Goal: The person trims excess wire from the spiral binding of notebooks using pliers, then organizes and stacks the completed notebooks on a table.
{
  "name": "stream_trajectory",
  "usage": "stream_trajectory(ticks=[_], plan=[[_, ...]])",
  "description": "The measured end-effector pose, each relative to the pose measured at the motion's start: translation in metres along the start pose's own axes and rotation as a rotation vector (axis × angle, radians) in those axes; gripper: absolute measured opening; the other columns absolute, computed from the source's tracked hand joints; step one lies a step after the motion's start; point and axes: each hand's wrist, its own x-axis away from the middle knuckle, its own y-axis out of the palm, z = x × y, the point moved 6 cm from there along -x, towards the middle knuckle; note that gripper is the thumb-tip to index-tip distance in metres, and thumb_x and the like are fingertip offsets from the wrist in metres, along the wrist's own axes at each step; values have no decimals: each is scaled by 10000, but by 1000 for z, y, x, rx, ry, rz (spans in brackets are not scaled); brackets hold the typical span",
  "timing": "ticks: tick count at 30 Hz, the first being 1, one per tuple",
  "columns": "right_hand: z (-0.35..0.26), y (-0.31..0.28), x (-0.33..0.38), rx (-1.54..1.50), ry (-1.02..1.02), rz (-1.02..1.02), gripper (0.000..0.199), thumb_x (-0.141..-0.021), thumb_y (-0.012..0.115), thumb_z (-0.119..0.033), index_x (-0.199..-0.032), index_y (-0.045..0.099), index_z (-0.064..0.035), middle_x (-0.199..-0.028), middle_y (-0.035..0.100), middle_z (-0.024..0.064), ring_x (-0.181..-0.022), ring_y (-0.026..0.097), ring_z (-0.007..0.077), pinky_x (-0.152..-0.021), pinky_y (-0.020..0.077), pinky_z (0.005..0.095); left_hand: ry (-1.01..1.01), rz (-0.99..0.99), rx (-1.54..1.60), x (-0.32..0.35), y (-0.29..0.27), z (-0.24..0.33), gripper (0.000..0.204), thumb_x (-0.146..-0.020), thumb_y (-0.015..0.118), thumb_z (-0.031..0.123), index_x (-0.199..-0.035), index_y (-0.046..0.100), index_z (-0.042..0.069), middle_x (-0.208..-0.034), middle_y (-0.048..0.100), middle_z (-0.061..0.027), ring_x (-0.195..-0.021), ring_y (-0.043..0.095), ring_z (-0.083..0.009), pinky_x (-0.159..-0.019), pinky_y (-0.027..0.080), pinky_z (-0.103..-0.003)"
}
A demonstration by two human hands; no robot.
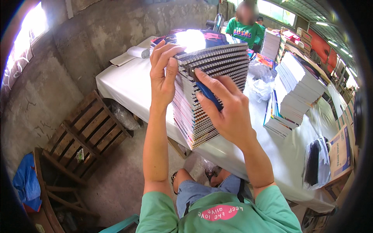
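Observation:
A tall stack of spiral-bound notebooks (229,58) stands at the table's edge in front of me, with the dark coils turned toward me. Its top cover is dark and glossy, with bright glare on it. My left hand (163,72) steadies the stack's upper left corner, fingers over the top cover and thumb along the side. Gripped in my right hand (229,106) is a pair of blue-handled pliers (208,93). Their dark metal jaws meet the coil end near the top left corner. My fingers partly hide the handles.
White-covered table (124,89) reaches right, bearing a stack of unbound page blocks (297,87), clear plastic (259,83) and a bag of black coils (316,163). A cardboard box (340,149) sits at right. Wooden pallet (87,136) leans at left. A person (244,29) in green is across the table.

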Motion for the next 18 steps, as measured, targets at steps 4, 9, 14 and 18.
stream_trajectory(ticks=[4, 9, 14, 18], plan=[[12, 7, 6, -493, 389, -149, 362, -891, 575, -222, -1199, 546, -33, -905, 624, 119, -762, 602, 223, -652, 498, 313, -2, -6, 10, 4, 0, -4, 336, -947, 470, 335, -1049, 653, 73, -1157, 586, -94, -1237, 377, -296, -1067, 231, -443], [5, 2, 9, -111, 67, -28, 361, -868, 599, -245, -1169, 550, -52, -982, 599, 139, -867, 595, 266, -723, 475, 355, -14, -7, 10, 3, 1, -1, 330, -947, 472, 328, -1050, 653, 73, -1158, 585, -94, -1242, 370, -299, -1063, 237, -448], [-8, -1, 13, 343, -16, 81, 385, -814, 636, -247, -1177, 569, -137, -1002, 542, 77, -925, 530, 255, -826, 360, 383, -5, 1, 5, 2, 2, 0, 319, -947, 470, 312, -1055, 654, 76, -1151, 585, -93, -1243, 364, -299, -1062, 238, -446], [-5, 1, 10, 394, -8, 109, 399, -782, 651, -265, -1165, 583, -179, -1007, 518, 49, -920, 516, 235, -816, 331, 403, -2, -1, 30, 3, 2, -3, 313, -945, 471, 302, -1054, 655, 73, -1142, 590, -91, -1237, 368, -298, -1064, 233, -442]])
